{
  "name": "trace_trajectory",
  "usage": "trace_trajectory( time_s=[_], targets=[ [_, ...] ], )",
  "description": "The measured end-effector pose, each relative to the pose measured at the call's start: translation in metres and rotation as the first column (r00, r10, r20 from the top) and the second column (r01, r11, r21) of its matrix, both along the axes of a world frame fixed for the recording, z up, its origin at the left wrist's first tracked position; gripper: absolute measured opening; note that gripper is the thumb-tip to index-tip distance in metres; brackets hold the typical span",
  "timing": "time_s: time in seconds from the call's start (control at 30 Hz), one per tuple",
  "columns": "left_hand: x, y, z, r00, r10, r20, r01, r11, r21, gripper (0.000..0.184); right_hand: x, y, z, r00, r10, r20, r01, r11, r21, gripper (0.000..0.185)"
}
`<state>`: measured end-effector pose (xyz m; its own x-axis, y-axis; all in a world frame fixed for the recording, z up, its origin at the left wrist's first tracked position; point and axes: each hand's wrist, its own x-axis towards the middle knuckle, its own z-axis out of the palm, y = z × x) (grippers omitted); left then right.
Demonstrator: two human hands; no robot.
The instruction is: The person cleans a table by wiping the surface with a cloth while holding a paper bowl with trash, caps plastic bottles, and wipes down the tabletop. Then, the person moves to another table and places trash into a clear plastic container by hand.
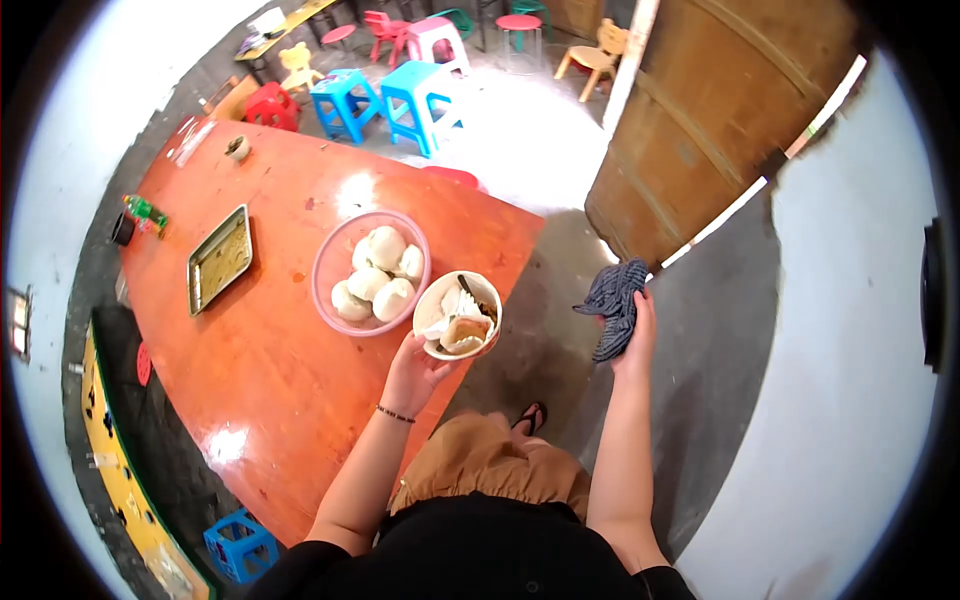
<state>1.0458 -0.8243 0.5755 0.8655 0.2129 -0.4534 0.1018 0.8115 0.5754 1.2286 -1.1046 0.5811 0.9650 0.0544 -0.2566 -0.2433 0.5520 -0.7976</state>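
Note:
My left hand (412,375) is closed on a white bowl (424,318) at the table's right edge. Crumpled pale scraps and a dark utensil handle show inside the bowl; I cannot make out the scraps exactly. In my right hand (643,330) is a bunched dark grey striped cloth (612,308), held out over the floor to the right of the table. Just left of the bowl, a pink translucent basin (322,270) holds several round white buns (368,283).
On the orange-red table (290,400) are a metal tray (250,240), a small cup (237,148) and a green bottle (146,212). Blue stools (412,95) stand beyond the far edge. A wooden door (690,130) is at the right, near a pale wall (850,330).

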Motion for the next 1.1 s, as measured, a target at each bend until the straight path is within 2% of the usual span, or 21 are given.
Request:
trace_trajectory(
  time_s=[0.1, 0.23, 0.37, 0.47, 0.63, 0.73, 0.9, 1.0, 1.07, 1.1],
  targets=[
    [0.016, 0.007, 0.014, 0.995, 0.095, -0.034, -0.092, 0.994, 0.059, 0.052, 0.054, 0.042, 0.012, 0.989, 0.11, -0.099, -0.105, 0.993, 0.06, 0.038],
    [0.048, 0.014, 0.017, 0.978, 0.205, -0.042, -0.201, 0.975, 0.09, 0.057, 0.119, 0.094, -0.013, 0.873, 0.443, -0.203, -0.376, 0.877, 0.298, 0.04],
    [0.102, 0.032, 0.005, 0.953, 0.304, -0.011, -0.303, 0.951, 0.051, 0.063, 0.177, 0.121, -0.027, 0.802, 0.58, -0.142, -0.543, 0.808, 0.23, 0.045],
    [0.136, 0.035, -0.006, 0.943, 0.331, -0.029, -0.331, 0.943, -0.019, 0.06, 0.221, 0.121, -0.032, 0.789, 0.575, -0.217, -0.549, 0.818, 0.172, 0.046],
    [0.19, 0.034, -0.009, 0.907, 0.419, -0.042, -0.421, 0.903, -0.089, 0.049, 0.295, 0.122, -0.019, 0.758, 0.595, -0.269, -0.57, 0.804, 0.17, 0.045],
    [0.225, 0.03, -0.01, 0.881, 0.473, -0.017, -0.473, 0.88, -0.048, 0.047, 0.351, 0.12, -0.029, 0.768, 0.583, -0.264, -0.554, 0.812, 0.184, 0.044],
    [0.292, 0.013, -0.015, 0.749, 0.659, 0.065, -0.662, 0.749, 0.035, 0.053, 0.479, 0.116, -0.036, 0.723, 0.641, -0.257, -0.618, 0.767, 0.176, 0.042],
    [0.337, -0.01, -0.015, 0.675, 0.734, 0.077, -0.736, 0.677, -0.014, 0.058, 0.569, 0.125, -0.034, 0.727, 0.647, -0.231, -0.633, 0.761, 0.14, 0.042],
    [0.364, -0.027, -0.01, 0.614, 0.789, 0.008, -0.789, 0.614, -0.012, 0.053, 0.616, 0.129, -0.026, 0.722, 0.647, -0.247, -0.635, 0.76, 0.136, 0.043],
    [0.379, -0.033, -0.01, 0.58, 0.815, -0.019, -0.815, 0.579, -0.024, 0.052, 0.635, 0.132, -0.021, 0.711, 0.682, -0.171, -0.67, 0.731, 0.129, 0.045]
  ],
)
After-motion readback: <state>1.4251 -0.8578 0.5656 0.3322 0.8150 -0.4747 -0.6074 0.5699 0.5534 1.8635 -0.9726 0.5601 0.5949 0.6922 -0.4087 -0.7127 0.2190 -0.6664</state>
